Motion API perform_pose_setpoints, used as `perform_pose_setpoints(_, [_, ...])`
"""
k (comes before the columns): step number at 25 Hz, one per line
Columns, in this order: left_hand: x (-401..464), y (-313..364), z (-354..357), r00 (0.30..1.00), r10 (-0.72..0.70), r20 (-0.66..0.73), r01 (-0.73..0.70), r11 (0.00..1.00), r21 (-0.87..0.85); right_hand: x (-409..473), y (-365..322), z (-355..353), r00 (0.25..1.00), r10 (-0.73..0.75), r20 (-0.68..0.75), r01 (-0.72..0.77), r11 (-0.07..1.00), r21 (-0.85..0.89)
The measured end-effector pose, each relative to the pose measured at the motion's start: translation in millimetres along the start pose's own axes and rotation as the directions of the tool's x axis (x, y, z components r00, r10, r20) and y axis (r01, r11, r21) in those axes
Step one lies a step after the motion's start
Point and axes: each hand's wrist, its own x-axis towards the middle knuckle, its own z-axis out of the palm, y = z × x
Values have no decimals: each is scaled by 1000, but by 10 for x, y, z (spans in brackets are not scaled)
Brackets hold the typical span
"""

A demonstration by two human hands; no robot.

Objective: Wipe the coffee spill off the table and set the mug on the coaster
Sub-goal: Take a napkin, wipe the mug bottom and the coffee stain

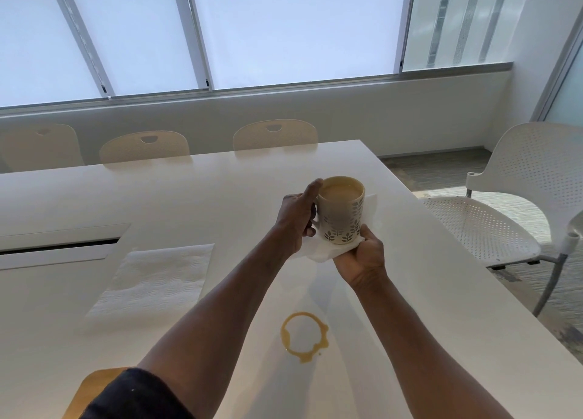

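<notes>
Mug (342,212) is up off the table (220,191), over toward its right edge. Left hand (296,219) is curled round the handle side, thumb at the rim; right hand (362,257) pinches a paper towel (321,253) under the base. Looks like drying the mug bottom. Mug is nearly full, so keep it level. Coffee ring (304,336) is unwiped near the front edge. A 2nd towel (154,283) lies flat left of it. Wood piece at the front-left corner (94,387) is prob the coaster, half hidden by the sleeve. Next: park the mug there, then wipe the ring w/ the right hand.
</notes>
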Motion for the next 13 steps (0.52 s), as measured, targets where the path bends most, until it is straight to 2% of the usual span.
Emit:
perform_pose_setpoints(4, [7,33,0,1000,-16,-7,15,1000,-14,16,88,-17,993,5,122,-5,1000,2])
perform_pose_setpoints(7, [-4,50,20,1000,-16,4,16,1000,-26,-3,183,-18,981,75,180,-78,997,7])
perform_pose_setpoints(13, [-44,62,7,1000,12,29,-11,999,-36,-96,247,-112,961,206,186,-194,978,-77])
